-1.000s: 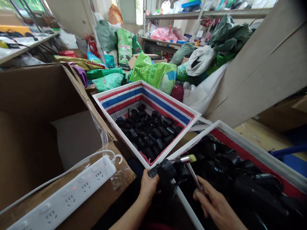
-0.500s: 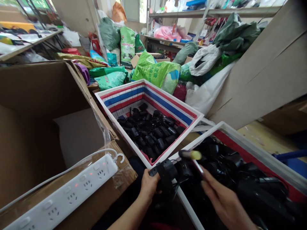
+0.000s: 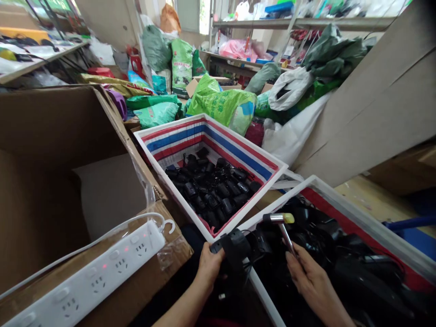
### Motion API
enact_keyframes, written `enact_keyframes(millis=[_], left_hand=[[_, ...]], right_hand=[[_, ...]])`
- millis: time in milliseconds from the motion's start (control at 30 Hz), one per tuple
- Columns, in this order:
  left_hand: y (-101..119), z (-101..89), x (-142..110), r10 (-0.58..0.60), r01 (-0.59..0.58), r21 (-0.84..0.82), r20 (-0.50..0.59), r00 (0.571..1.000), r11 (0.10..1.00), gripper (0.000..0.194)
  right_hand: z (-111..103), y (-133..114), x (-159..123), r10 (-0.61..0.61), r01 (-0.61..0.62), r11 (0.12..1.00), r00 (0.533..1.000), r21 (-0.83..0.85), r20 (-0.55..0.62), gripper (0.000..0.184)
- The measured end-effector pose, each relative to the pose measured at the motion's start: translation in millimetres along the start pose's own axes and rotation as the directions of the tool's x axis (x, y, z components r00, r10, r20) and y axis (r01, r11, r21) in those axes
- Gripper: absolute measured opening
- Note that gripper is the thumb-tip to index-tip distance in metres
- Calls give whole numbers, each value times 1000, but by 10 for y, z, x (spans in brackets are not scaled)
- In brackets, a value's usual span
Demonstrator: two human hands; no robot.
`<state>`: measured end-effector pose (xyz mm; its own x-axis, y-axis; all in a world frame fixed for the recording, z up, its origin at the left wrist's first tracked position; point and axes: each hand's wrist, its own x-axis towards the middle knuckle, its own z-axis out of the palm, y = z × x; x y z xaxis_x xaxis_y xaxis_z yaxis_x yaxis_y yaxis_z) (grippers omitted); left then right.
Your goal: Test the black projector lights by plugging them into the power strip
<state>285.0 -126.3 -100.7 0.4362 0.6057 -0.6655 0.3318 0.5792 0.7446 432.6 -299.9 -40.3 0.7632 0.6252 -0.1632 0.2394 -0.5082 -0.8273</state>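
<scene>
My left hand is closed round a black plastic device with a cable, held over the near rim of the right-hand crate; its exact kind does not show. In my right hand is a small hammer with a metal handle, one black face and one yellowish face. The hammer head is up and apart from the device, to its upper right. Below my right hand, the right-hand crate is filled with black devices and cables. Ahead stands another white-rimmed crate, lined with striped cloth and holding black cylindrical parts.
At left is a large open cardboard box, with a white power strip lying along its near flap. Green bags and sacks crowd the floor behind the crates. A large leaning panel bounds the right side.
The hammer, blurred half a second ago, now shows sharply, a little farther right with its handle in view. My left hand keeps the device in nearly the same place.
</scene>
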Motion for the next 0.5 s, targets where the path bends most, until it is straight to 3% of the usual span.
enact_keyframes(millis=[100, 267, 367, 433, 500], left_hand=[[54, -37, -99, 97, -98, 27, 39, 995, 995, 41], [134, -156, -343, 281, -298, 94, 160, 946, 950, 61], [147, -217, -443, 412, -450, 83, 283, 866, 889, 66], [138, -238, -483, 508, -543, 25, 316, 801, 840, 66], [124, -245, -510, 552, -577, -30, 337, 763, 816, 68]], right_hand=[[67, -1, -63, 139, -146, 982, 988, 120, 66, 44], [239, -52, -187, 171, -200, 938, 977, 281, 125, 45], [282, -112, -240, 149, -203, 906, 974, 373, 168, 53], [292, -158, -269, 116, -185, 893, 975, 410, 187, 58], [302, -215, -296, 90, -170, 886, 975, 432, 201, 62]])
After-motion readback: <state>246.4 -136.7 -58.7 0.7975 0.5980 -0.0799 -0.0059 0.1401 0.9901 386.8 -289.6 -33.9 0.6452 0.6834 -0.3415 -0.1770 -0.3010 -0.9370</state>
